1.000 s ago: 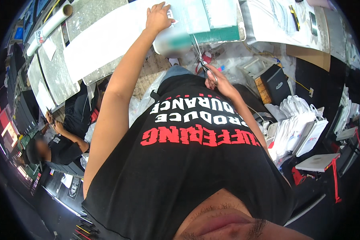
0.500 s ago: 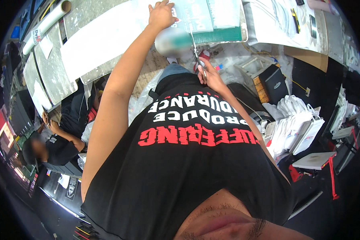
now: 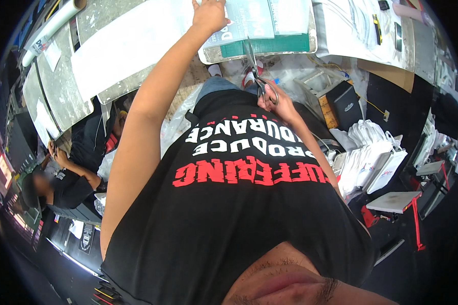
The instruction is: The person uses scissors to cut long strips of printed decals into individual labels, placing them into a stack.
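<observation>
Right hand [image 3: 279, 104] gripped silver scissors [image 3: 255, 72], slim tapering blades [image 3: 251, 53] pointing far. Left hand [image 3: 210, 15], loosely splayed, rested at left edge of pale-blue, white-lettered sheet [image 3: 249, 21].

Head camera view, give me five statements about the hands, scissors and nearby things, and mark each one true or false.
1. The right hand holds metal scissors. True.
2. The left hand is also on the scissors. False: it is at the left edge of the translucent printed sheets.
3. A green cutting mat shows along the near edge of those sheets. True.
4. The scissors' blades point at the person's chest. False: they point away, toward the green cutting mat.
5. The white roll lies at the right of the view. False: it lies at the upper left.
</observation>
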Demonstrator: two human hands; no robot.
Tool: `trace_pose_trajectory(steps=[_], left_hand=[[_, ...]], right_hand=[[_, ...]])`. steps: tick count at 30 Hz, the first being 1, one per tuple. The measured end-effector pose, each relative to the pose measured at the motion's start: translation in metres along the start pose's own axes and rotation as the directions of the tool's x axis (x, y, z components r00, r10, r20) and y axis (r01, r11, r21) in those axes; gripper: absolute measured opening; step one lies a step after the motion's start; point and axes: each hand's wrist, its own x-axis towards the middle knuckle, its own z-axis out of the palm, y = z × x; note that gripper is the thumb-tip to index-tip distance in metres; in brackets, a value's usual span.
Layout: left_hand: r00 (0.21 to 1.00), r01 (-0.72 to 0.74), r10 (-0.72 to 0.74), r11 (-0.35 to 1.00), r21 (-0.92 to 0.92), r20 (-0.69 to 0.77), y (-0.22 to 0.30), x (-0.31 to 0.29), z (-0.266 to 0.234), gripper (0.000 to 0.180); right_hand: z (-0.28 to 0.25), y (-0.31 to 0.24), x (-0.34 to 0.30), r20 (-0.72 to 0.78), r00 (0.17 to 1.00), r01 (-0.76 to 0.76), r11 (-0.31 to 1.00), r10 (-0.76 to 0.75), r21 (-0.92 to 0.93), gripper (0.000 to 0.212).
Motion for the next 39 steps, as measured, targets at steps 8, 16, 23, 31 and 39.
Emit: trace_pose_trajectory(steps=[8, 16, 23, 31, 39], left_hand=[[0.999, -0.014, 0.014, 1.0, 0.002, -0.029, 0.001, -0.001, -0.007, 0.062], [0.999, 0.012, -0.013, 1.0, 0.027, 0.032, 0.008, -0.004, -0.019, 0.061], [1.0, -0.016, 0.017, 0.999, 0.039, -0.011, 0.007, -0.006, -0.02, 0.065], [0.996, 0.001, -0.009, 0.997, 0.082, 0.09, 0.011, -0.011, -0.028, 0.085], [0.996, 0.026, -0.032, 0.997, 0.068, 0.088, 0.014, -0.014, -0.028, 0.092]], right_hand=[[0.016, 0.013, 0.019, 0.001, 1.0, -0.003, 0.993, 0.003, 0.117, 0.062], [0.01, 0.031, 0.042, -0.016, 0.996, 0.092, 0.996, -0.092, 0.006, 0.062], [0.008, 0.035, 0.046, -0.001, 0.995, 0.096, 0.993, -0.096, -0.07, 0.059], [0.017, 0.043, 0.058, -0.04, 0.981, 0.186, 0.976, -0.191, -0.11, 0.059], [0.017, 0.041, 0.056, -0.064, 0.987, 0.147, 0.989, -0.148, -0.021, 0.055]])
